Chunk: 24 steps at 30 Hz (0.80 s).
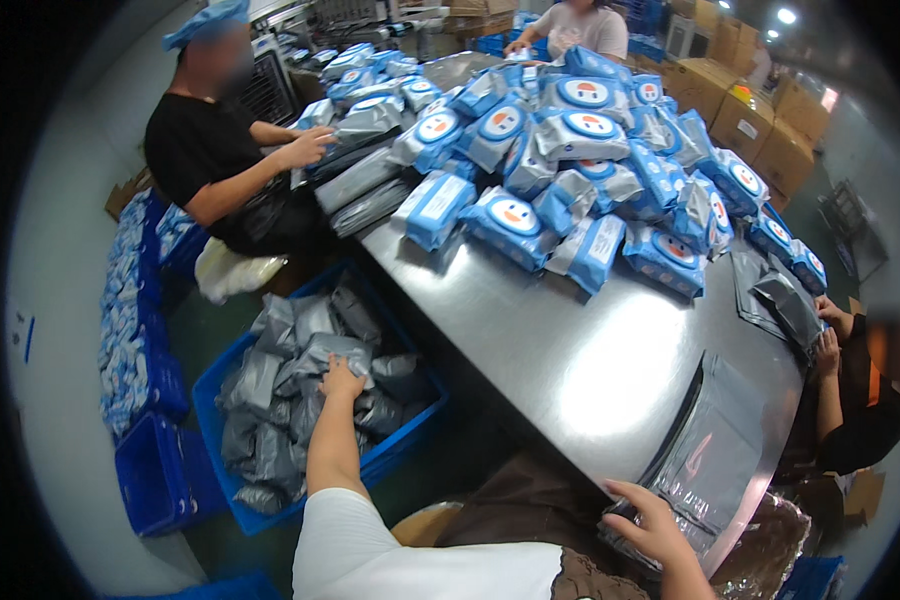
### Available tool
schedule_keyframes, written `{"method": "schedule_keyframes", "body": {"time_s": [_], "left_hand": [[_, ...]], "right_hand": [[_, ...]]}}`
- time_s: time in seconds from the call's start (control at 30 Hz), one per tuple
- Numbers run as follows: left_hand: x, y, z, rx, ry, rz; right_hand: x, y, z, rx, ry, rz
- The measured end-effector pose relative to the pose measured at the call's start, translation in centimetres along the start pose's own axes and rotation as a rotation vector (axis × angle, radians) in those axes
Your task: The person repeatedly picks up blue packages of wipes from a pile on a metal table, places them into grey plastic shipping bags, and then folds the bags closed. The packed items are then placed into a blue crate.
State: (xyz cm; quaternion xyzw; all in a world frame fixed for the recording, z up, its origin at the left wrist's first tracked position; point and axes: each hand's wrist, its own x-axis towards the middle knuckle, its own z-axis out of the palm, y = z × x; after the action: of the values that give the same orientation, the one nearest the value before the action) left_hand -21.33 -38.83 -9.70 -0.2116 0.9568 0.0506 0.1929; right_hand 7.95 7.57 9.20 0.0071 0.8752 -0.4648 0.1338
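Observation:
My left hand reaches into a blue crate at the left. Its fingers are spread over a filled grey plastic mailer bag, among several others like it. My right hand is open at the near edge of the metal table, fingers apart. It is right beside a stack of flat grey mailer bags; whether its fingertips touch them I cannot tell. Across the far part of the table spreads a large heap of blue-and-white wipes packs.
The metal table lies ahead of me. One person stands at the far left, another handles grey bags on the right, a third is at the back. Blue crates line the left wall; cardboard boxes stand behind.

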Motion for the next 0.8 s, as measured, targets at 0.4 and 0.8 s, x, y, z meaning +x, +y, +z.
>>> {"method": "schedule_keyframes", "body": {"time_s": [0.4, 0.8], "left_hand": [[4.4, 25.1, -15.1, -0.253, 0.481, 0.36], [-16.6, 16.3, -6.7, -2.022, -1.372, 0.607]], "right_hand": [[-8.3, 3.3, -1.5, 0.466, 0.743, 0.245], [-6.3, 2.7, -0.9, 0.429, 0.662, 0.058]]}}
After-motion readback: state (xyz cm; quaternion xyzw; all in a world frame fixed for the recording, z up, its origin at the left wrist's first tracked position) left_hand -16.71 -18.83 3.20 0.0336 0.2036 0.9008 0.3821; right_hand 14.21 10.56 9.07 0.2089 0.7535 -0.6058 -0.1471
